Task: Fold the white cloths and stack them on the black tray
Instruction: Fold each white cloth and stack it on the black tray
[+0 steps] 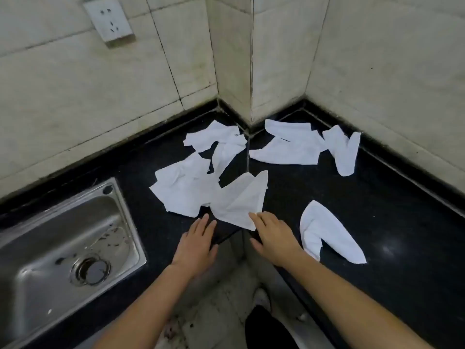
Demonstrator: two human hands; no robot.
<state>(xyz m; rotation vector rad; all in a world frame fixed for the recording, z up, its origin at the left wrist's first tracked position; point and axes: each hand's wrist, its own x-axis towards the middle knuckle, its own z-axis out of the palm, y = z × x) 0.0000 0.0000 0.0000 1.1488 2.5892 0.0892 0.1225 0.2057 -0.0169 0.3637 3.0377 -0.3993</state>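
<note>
Six white cloths lie unfolded on the black countertop (pixel 377 197). The nearest cloth (pixel 241 200) sits at the counter's inner corner, overlapping a crumpled cloth (pixel 181 192) to its left. The right hand (pixel 274 238), fingers straight, touches the nearest cloth's front edge. The left hand (pixel 197 244) lies flat and relaxed just beside it, holding nothing. Another cloth (pixel 324 233) lies to the right, and three cloths (pixel 289 147) are spread near the tiled wall (pixel 100 84). A steel sink (pixel 63 235) is set in the counter on the left.

No legible txt or labels anywhere.
</note>
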